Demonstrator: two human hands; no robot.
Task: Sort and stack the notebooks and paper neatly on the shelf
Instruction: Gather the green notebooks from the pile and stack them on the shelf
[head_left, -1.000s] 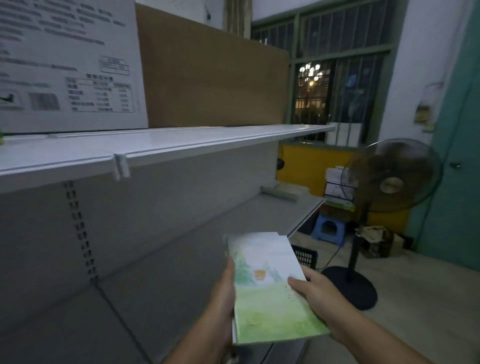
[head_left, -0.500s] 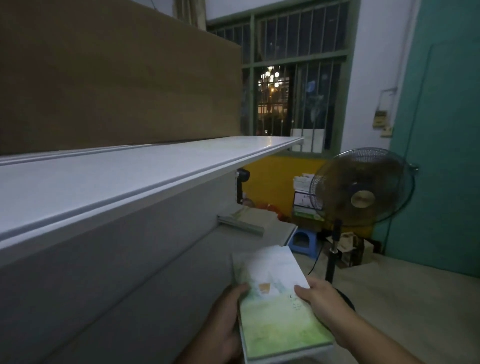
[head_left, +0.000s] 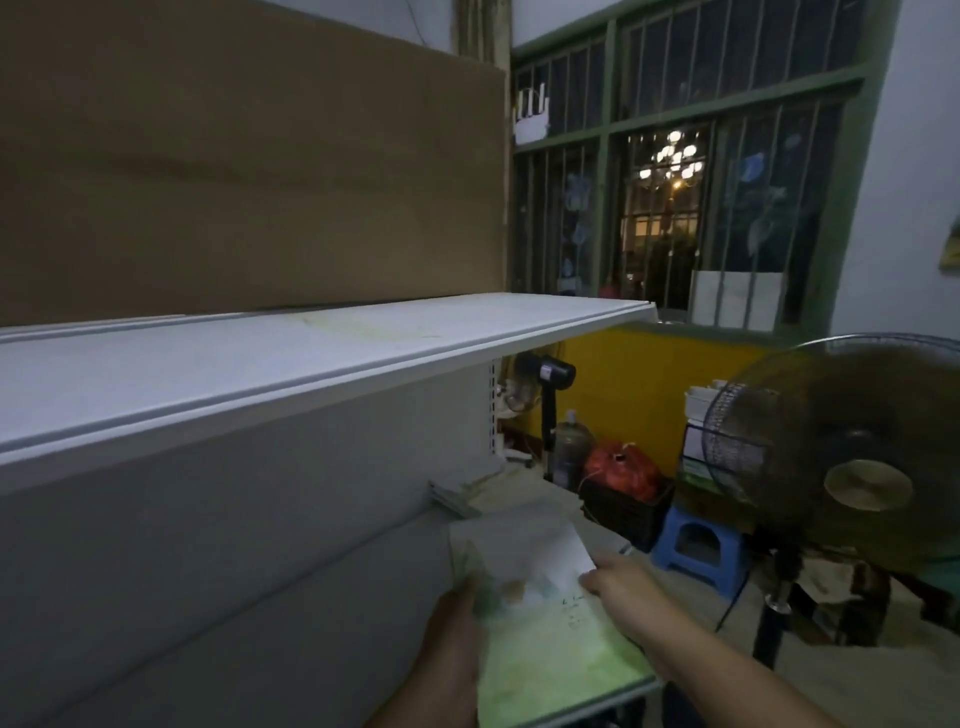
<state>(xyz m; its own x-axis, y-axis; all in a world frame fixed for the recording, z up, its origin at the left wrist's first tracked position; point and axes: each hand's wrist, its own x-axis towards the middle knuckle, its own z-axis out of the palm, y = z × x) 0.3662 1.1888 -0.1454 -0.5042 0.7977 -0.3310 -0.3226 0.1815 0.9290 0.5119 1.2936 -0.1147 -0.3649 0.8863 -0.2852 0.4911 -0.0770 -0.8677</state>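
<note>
Two hands hold one green-covered notebook (head_left: 550, 644) over the lower shelf (head_left: 358, 644): left hand (head_left: 451, 631) grip wrapped round its left edge, right hand (head_left: 621, 590) grip pinching its right edge.

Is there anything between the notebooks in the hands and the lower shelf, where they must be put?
Nothing visible. The left hand and right hand hold the notebooks over the lower shelf, whose surface beside them is bare. Flat pale items lie only at its far end.
</note>
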